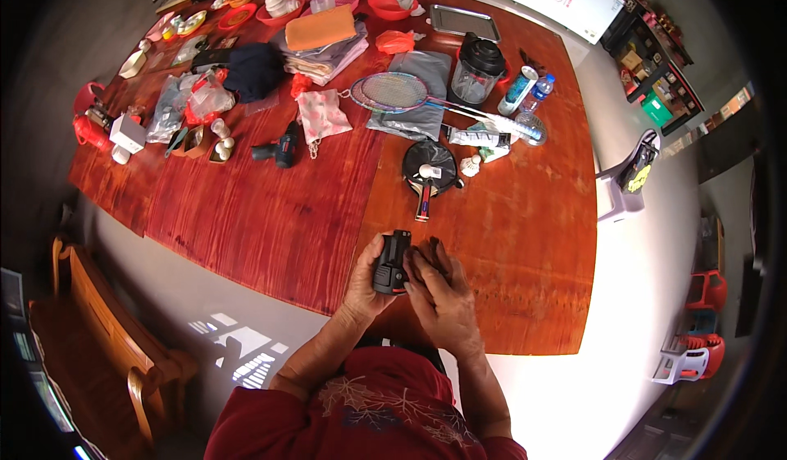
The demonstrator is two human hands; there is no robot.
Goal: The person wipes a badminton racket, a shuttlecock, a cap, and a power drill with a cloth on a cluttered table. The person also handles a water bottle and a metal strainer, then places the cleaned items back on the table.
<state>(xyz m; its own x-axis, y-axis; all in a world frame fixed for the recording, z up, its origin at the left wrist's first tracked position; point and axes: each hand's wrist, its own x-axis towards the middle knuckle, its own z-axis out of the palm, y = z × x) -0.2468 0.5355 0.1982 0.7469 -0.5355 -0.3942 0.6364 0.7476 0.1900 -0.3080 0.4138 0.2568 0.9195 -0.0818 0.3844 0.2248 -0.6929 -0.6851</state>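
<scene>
My left hand (365,284) is wrapped around a black battery pack (393,265), of the kind used on a power tool, just in front of my body at the table's near edge. My right hand (441,288) has its fingers bent against the pack's right side; shadow darkens some of them. Beyond my hands, a table tennis bat (423,202) lies partly on a round black case (430,165). A dark cordless drill (279,148) rests farther left, beside a pink patterned pouch (323,114).
Badminton rackets (389,93) lie across a grey plastic bag (418,70). Near them stand a black-lidded clear jar (478,68), a shuttlecock tube (518,91) and a water bottle (541,89). Folded cloths (324,38), bags and bowls crowd the far left. A wooden bench (106,337) stands at left.
</scene>
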